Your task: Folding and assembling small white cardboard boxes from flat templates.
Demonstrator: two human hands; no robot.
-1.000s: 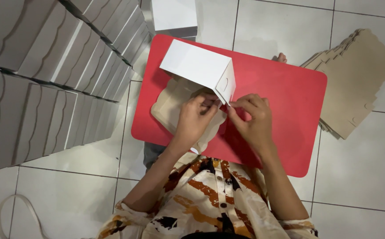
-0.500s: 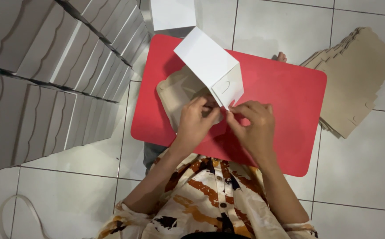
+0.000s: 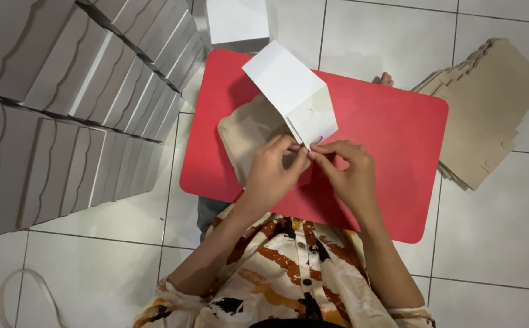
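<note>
**Both hands pinch the near flap of a half-folded white box over the red board**

The left hand point(image 3: 270, 173) and the right hand point(image 3: 346, 176) meet fingertip to fingertip at the near lower corner of a white cardboard box, partly folded point(image 3: 289, 91). Each hand is pressed together in a pinch on the box's end flap, the thumbs and forefingers closed on its edge; the other fingers curl loosely behind. The box tilts away from the hands, its long white face slanting up and to the far left, its small end panel facing the hands.

All of this sits over a red rounded-corner board point(image 3: 386, 127), the landmark here. The box's far end reaches just to the board's far edge. On the board's left half, under the left hand and the box, lies a flat tan cardboard blank with wavy edges point(image 3: 246, 130), inside the board's left edge. The right half of the board is bare red.

Left of the board, close to its edge, stand rows of folded grey-white boxes stacked side by side point(image 3: 64, 109). Beyond its far edge lies a white sheet of card point(image 3: 237, 18). Right of the board, overlapping its right edge slightly, a fanned pile of flat tan cardboard blanks point(image 3: 489, 103) rests on the pale tiled floor point(image 3: 495, 243), which shows open near and right of the board.
</note>
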